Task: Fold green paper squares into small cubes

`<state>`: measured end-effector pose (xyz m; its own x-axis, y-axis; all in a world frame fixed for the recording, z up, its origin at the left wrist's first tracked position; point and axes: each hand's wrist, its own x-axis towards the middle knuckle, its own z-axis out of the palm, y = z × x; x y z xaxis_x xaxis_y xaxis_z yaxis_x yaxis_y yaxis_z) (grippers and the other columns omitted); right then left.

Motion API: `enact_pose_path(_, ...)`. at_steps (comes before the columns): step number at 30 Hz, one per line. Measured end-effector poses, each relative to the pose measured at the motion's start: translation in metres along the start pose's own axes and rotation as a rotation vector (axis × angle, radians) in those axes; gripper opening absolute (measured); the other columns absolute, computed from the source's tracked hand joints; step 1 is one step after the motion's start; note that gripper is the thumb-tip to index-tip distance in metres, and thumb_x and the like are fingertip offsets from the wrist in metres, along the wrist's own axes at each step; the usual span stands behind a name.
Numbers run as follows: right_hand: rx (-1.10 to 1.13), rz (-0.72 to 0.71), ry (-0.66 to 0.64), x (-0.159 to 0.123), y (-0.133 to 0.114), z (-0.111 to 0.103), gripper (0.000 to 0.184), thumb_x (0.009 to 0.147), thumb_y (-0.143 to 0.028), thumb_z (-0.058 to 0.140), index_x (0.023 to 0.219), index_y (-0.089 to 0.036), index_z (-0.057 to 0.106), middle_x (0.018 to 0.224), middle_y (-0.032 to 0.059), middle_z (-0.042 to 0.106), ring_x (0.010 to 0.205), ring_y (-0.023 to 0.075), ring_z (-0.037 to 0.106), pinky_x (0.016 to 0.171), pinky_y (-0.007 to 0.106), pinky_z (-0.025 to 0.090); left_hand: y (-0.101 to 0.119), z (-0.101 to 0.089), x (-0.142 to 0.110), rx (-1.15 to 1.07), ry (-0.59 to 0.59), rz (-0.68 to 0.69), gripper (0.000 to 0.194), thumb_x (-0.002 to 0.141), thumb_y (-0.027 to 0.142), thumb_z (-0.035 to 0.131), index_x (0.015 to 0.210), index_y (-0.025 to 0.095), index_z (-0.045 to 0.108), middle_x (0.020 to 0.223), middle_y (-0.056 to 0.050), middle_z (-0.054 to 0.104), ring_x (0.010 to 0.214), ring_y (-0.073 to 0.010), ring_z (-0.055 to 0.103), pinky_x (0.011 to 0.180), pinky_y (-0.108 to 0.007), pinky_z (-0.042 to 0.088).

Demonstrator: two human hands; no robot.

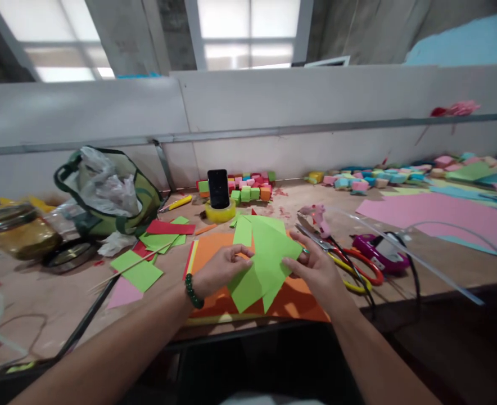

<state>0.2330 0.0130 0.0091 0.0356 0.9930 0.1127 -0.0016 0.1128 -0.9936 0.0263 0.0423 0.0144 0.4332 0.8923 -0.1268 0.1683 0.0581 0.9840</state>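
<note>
A green sheet of paper (265,259), partly folded, is held between both hands above an orange sheet (293,301) on the table. My left hand (218,270), with a green bead bracelet at the wrist, pinches the paper's left side. My right hand (318,270) grips its right edge with curled fingers. More green paper pieces (248,228) lie just behind the held sheet.
Scissors (349,264) with red and yellow handles and a pink glue gun (318,216) lie to the right. A phone (218,188) stands in a yellow tape roll (220,212). Coloured paper cubes (248,188) line the back wall. A green bag (109,191) and a jar (16,230) sit at the left. A large pink sheet (442,216) lies far right.
</note>
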Motion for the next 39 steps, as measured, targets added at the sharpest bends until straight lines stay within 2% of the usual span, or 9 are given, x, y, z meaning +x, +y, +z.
enact_pose_path(6, -0.048, -0.021, 0.103, 0.0, -0.003, -0.011, 0.071, 0.068, -0.038, 0.074, 0.13, -0.012, 0.05, 0.048, -0.0127, 0.036, 0.046, 0.0087, 0.045, 0.051, 0.026, 0.048, 0.011, -0.052, -0.01, 0.105, 0.109, 0.0, 0.05, 0.07, 0.045, 0.069, 0.109, 0.016, 0.057, 0.07, 0.002, 0.057, 0.06, -0.0112, 0.052, 0.052, -0.02, 0.037)
enact_pose_path(11, -0.022, -0.001, 0.089, 0.001, 0.001, -0.02, 0.073, 0.069, -0.035, 0.074, 0.133, -0.015, 0.046, 0.052, -0.0116, 0.039, 0.049, 0.0088, 0.048, 0.055, 0.026, 0.051, 0.002, -0.112, -0.014, 0.219, 0.377, -0.007, 0.059, 0.068, 0.047, 0.066, 0.114, 0.013, 0.054, 0.078, -0.002, 0.064, 0.067, -0.0169, 0.06, 0.057, -0.025, 0.043)
enact_pose_path(15, -0.07, -0.013, 0.137, 0.005, 0.005, -0.021, 0.075, 0.066, -0.036, 0.076, 0.132, -0.014, 0.047, 0.049, -0.0122, 0.039, 0.046, 0.0091, 0.046, 0.05, 0.025, 0.048, -0.013, -0.134, -0.012, 0.524, 0.553, -0.042, 0.052, 0.065, 0.045, 0.066, 0.105, 0.012, 0.06, 0.08, -0.007, 0.066, 0.08, -0.0273, 0.064, 0.066, -0.034, 0.048)
enact_pose_path(19, -0.155, -0.108, 0.181, 0.004, 0.007, -0.013, 0.077, 0.066, -0.04, 0.075, 0.134, -0.015, 0.045, 0.056, -0.0062, 0.056, 0.049, 0.013, 0.052, 0.049, 0.028, 0.049, -0.008, -0.108, -0.016, 0.671, 0.607, 0.084, 0.054, 0.067, 0.043, 0.068, 0.112, 0.016, 0.059, 0.118, -0.014, 0.06, 0.117, -0.0341, 0.049, 0.096, -0.044, 0.039)
enact_pose_path(22, -0.333, -0.225, 0.253, -0.002, 0.006, 0.0, 0.073, 0.072, -0.041, 0.072, 0.135, -0.017, 0.045, 0.06, -0.0023, 0.061, 0.049, 0.0143, 0.052, 0.048, 0.027, 0.047, 0.009, -0.056, -0.027, 0.737, 0.362, 0.205, 0.071, 0.075, 0.05, 0.064, 0.136, 0.021, 0.043, 0.126, -0.013, 0.056, 0.107, -0.0294, 0.056, 0.091, -0.044, 0.044)
enact_pose_path(25, -0.546, -0.323, 0.291, -0.009, 0.001, 0.015, 0.065, 0.078, -0.042, 0.066, 0.135, -0.018, 0.046, 0.05, -0.0048, 0.052, 0.041, 0.0129, 0.044, 0.041, 0.025, 0.04, 0.02, -0.002, -0.032, 0.445, 0.023, 0.133, 0.111, 0.061, 0.048, 0.078, 0.149, 0.018, 0.017, 0.134, -0.019, 0.049, 0.105, -0.029, 0.059, 0.083, -0.039, 0.05)
enact_pose_path(28, -0.639, -0.464, 0.256, -0.015, -0.003, 0.025, 0.051, 0.086, -0.04, 0.058, 0.131, -0.017, 0.051, 0.051, -0.0036, 0.053, 0.039, 0.0124, 0.043, 0.042, 0.026, 0.042, 0.02, 0.028, -0.026, 0.122, -0.094, 0.157, 0.117, 0.06, 0.034, 0.082, 0.15, 0.019, 0.008, 0.132, -0.018, 0.051, 0.102, -0.0255, 0.061, 0.081, -0.034, 0.051)
enact_pose_path(32, -0.609, -0.561, 0.223, -0.02, -0.003, 0.023, 0.041, 0.091, -0.033, 0.049, 0.13, -0.02, 0.051, 0.088, 0.0073, 0.069, 0.05, 0.0128, 0.055, 0.05, 0.026, 0.048, 0.012, 0.03, -0.018, -0.213, -0.091, 0.164, 0.091, 0.068, 0.022, 0.073, 0.143, 0.02, 0.022, 0.125, -0.013, 0.057, 0.1, -0.0224, 0.062, 0.082, -0.032, 0.052)
enact_pose_path(39, -0.385, -0.421, 0.222, -0.02, 0.003, 0.009, 0.049, 0.084, -0.033, 0.061, 0.13, -0.02, 0.05, 0.118, 0.011, 0.064, 0.078, 0.0175, 0.066, 0.061, 0.026, 0.055, 0.012, 0.022, -0.032, -0.477, 0.127, 0.116, 0.055, 0.055, 0.01, 0.056, 0.109, 0.018, 0.055, 0.114, -0.007, 0.064, 0.105, -0.0235, 0.06, 0.089, -0.034, 0.05)
